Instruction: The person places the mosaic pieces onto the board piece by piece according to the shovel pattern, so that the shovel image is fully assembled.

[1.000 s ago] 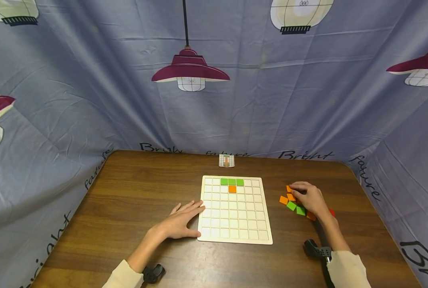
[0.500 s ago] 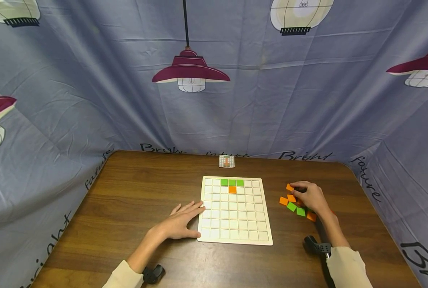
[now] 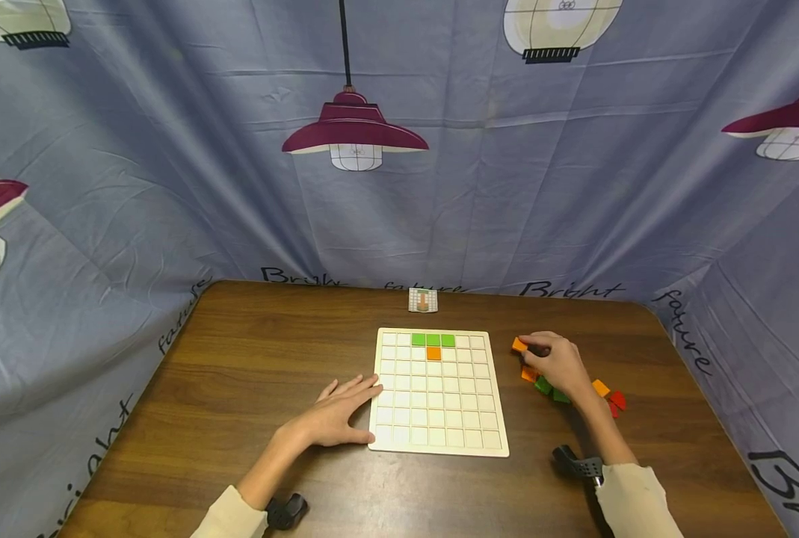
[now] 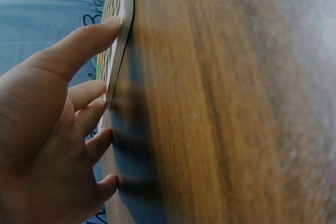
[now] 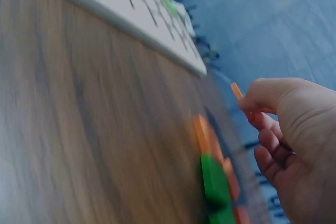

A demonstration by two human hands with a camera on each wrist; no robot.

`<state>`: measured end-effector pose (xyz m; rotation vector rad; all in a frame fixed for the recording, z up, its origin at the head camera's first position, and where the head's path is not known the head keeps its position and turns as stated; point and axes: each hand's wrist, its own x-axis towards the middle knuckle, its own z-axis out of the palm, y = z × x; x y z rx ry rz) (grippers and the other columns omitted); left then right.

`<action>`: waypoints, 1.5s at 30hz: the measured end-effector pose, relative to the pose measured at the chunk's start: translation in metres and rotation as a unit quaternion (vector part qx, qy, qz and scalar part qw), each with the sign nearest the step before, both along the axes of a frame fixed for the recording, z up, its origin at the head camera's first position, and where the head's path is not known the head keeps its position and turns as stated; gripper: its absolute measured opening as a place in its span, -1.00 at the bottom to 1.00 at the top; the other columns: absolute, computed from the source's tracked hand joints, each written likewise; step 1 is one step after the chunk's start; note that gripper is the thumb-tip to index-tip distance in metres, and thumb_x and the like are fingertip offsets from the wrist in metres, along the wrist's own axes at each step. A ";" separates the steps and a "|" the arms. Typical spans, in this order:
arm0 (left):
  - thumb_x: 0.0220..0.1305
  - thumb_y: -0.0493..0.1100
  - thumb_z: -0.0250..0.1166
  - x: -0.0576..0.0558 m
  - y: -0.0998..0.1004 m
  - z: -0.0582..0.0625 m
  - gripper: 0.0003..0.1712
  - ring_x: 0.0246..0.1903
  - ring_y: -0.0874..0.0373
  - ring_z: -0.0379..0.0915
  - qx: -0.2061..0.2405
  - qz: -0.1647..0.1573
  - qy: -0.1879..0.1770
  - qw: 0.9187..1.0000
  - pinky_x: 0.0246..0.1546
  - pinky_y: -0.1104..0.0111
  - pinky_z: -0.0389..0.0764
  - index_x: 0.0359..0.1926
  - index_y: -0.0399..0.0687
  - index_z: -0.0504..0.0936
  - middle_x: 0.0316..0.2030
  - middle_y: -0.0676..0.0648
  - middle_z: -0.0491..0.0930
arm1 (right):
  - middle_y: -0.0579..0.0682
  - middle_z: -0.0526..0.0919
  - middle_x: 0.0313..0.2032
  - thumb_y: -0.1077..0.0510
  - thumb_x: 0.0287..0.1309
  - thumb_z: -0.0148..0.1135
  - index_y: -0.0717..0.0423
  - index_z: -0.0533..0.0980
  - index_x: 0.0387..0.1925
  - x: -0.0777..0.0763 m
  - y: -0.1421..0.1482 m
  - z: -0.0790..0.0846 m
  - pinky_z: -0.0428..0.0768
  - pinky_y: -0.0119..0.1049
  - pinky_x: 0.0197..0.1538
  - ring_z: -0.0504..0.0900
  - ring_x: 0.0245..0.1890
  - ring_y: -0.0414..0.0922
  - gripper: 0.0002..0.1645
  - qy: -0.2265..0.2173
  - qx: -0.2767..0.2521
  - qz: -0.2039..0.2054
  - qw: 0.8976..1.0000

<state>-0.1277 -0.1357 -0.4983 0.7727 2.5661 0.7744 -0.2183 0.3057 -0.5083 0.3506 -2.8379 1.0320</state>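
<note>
My right hand (image 3: pixel 559 366) pinches a small orange square tile (image 3: pixel 519 344) between thumb and fingertips. In the right wrist view the orange tile (image 5: pixel 237 91) shows raised above the table. Under and beside that hand lie loose tiles, among them a green tile (image 3: pixel 543 385) and an orange tile (image 3: pixel 529 373). My left hand (image 3: pixel 335 415) rests with spread fingers at the left edge of a pale gridded board (image 3: pixel 437 442); its thumb touches the rim in the left wrist view. On the board sit three green tiles (image 3: pixel 433 340) in the top row, with one orange tile (image 3: pixel 433 353) below the middle one.
A small pattern card (image 3: pixel 423 300) lies behind the board near the table's back edge. Right of my right forearm are a yellow-orange tile (image 3: pixel 600 388) and red pieces (image 3: pixel 617 400). The brown wooden table (image 3: pixel 271 329) meets a blue curtain (image 3: pixel 238 187) behind.
My right hand has lifted the orange tile from the pile and moved left with it, toward the board. Pieces under its wrist have come into view. My left hand stays where it was.
</note>
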 end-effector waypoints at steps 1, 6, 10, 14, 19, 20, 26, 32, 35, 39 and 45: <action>0.19 0.08 0.43 0.000 0.000 0.000 -0.05 0.50 -0.14 -0.13 0.001 0.000 -0.001 1.000 0.39 -0.23 -0.19 0.52 -0.04 0.24 0.52 -0.07 0.08 | 0.20 0.64 0.03 0.26 0.19 0.34 0.24 0.67 0.04 0.000 -0.005 0.001 0.61 -0.06 -0.13 0.64 -0.08 0.11 -0.63 0.001 -0.002 0.005 1.000; 0.20 0.08 0.43 0.000 0.000 0.001 -0.05 0.50 -0.13 -0.14 0.001 0.001 -0.004 1.000 0.39 -0.23 -0.20 0.52 -0.02 0.23 0.53 -0.06 0.07 | 0.14 0.65 0.01 0.28 0.15 0.35 0.22 0.68 0.03 0.000 -0.035 0.008 0.55 -0.20 -0.21 0.58 -0.17 0.00 -0.63 0.006 -0.017 0.036 0.999; 0.21 0.09 0.43 0.000 -0.001 0.001 -0.05 0.50 -0.13 -0.14 -0.001 0.001 -0.006 1.000 0.39 -0.22 -0.20 0.52 -0.01 0.23 0.53 -0.05 0.06 | 0.11 0.65 -0.01 0.30 0.14 0.35 0.22 0.69 0.01 0.001 -0.062 0.012 0.45 -0.24 -0.30 0.49 -0.29 -0.04 -0.64 0.008 -0.036 0.067 0.997; 0.21 0.09 0.42 0.000 -0.001 0.001 -0.06 0.50 -0.12 -0.14 -0.001 0.000 -0.009 1.000 0.39 -0.22 -0.20 0.53 -0.01 0.22 0.53 -0.05 0.06 | 0.07 0.64 -0.02 0.32 0.15 0.35 0.19 0.70 -0.01 0.005 -0.087 0.010 0.41 -0.29 -0.38 0.45 -0.38 -0.08 -0.66 -0.004 -0.054 0.103 0.993; 0.21 0.09 0.42 -0.001 0.000 0.001 -0.06 0.50 -0.12 -0.14 -0.001 -0.002 -0.008 1.000 0.39 -0.22 -0.20 0.52 -0.02 0.23 0.53 -0.05 0.06 | 0.05 0.64 -0.03 0.32 0.12 0.37 0.20 0.70 -0.02 0.010 -0.112 0.002 0.49 -0.31 -0.33 0.49 -0.31 -0.08 -0.66 -0.013 -0.062 0.136 0.989; 0.21 0.09 0.42 -0.001 0.000 0.001 -0.06 0.50 -0.12 -0.14 -0.001 -0.002 -0.008 1.000 0.39 -0.22 -0.20 0.52 -0.02 0.23 0.53 -0.06 0.06 | 0.05 0.65 -0.03 0.32 0.12 0.37 0.21 0.70 -0.02 0.011 -0.115 0.000 0.50 -0.31 -0.31 0.50 -0.29 -0.08 -0.66 -0.014 -0.062 0.142 0.988; 0.22 0.08 0.42 0.000 0.000 0.001 -0.06 0.50 -0.13 -0.14 0.002 -0.003 -0.010 1.000 0.39 -0.22 -0.21 0.52 -0.02 0.23 0.53 -0.06 0.06 | 0.02 0.66 -0.05 0.34 0.12 0.34 0.23 0.70 -0.03 0.014 -0.127 -0.009 0.53 -0.31 -0.26 0.50 -0.21 -0.10 -0.67 -0.020 -0.060 0.163 0.985; 0.22 0.09 0.42 -0.001 0.000 0.000 -0.06 0.51 -0.12 -0.15 -0.001 -0.001 -0.010 1.000 0.40 -0.21 -0.22 0.53 -0.01 0.22 0.53 -0.05 0.06 | -0.06 0.66 -0.07 0.29 0.13 0.35 0.14 0.72 -0.03 0.015 -0.130 -0.014 0.51 -0.25 -0.19 0.50 -0.14 -0.13 -0.67 -0.027 -0.035 0.152 0.987; 0.21 0.10 0.42 -0.001 0.000 0.000 -0.06 0.50 -0.11 -0.14 -0.003 0.001 -0.007 1.000 0.40 -0.21 -0.21 0.52 0.00 0.23 0.53 -0.04 0.06 | -0.07 0.66 -0.08 0.27 0.14 0.35 0.12 0.72 -0.03 0.015 -0.131 -0.015 0.52 -0.25 -0.19 0.50 -0.15 -0.14 -0.67 -0.028 -0.026 0.147 0.988; 0.20 0.10 0.43 0.000 0.000 0.000 -0.06 0.50 -0.12 -0.13 -0.003 0.001 -0.005 1.000 0.39 -0.22 -0.20 0.52 -0.01 0.24 0.53 -0.05 0.07 | -0.07 0.65 -0.08 0.28 0.12 0.34 0.14 0.72 -0.03 0.015 -0.134 -0.013 0.52 -0.27 -0.24 0.48 -0.18 -0.14 -0.67 -0.031 -0.026 0.150 0.988; 0.21 0.09 0.43 0.000 0.000 0.001 -0.06 0.50 -0.13 -0.14 -0.001 -0.001 -0.006 1.000 0.39 -0.22 -0.21 0.52 -0.02 0.23 0.53 -0.05 0.07 | -0.10 0.63 -0.09 0.28 0.14 0.34 0.12 0.72 -0.02 0.015 -0.137 -0.010 0.49 -0.25 -0.24 0.45 -0.21 -0.15 -0.67 -0.043 -0.021 0.151 0.987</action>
